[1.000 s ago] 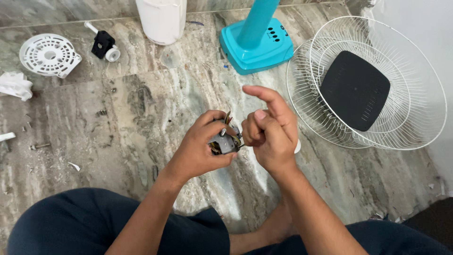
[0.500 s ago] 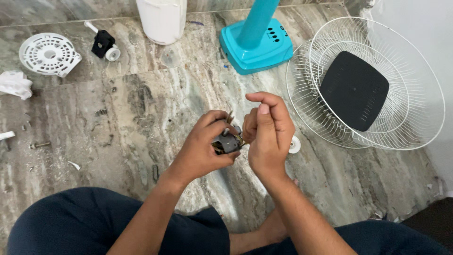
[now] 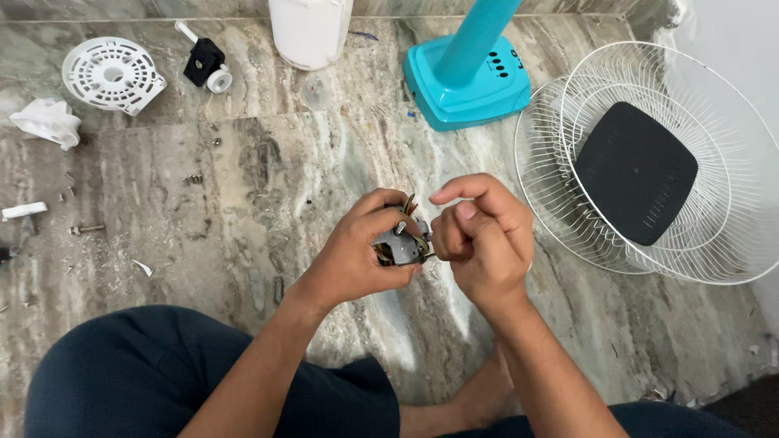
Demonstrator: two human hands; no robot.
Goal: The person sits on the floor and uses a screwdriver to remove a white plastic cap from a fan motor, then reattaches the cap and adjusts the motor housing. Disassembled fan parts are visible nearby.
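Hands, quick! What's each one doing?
Left hand: closed around a small grey part with wires.
Right hand: fingers curled, pinching at that part.

fan base (image 3: 466, 85) behind hands, grilles (image 3: 649, 162) right

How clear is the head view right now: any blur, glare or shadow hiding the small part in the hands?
Head view: sharp overall, with even, soft light. The left hand and right hand show no motion blur. The small grey part is mostly hidden by fingers, not by shadow. The marble floor shows a mild sheen, no harsh glare. The white fan guards look bright near the wall. Edges bend slightly.
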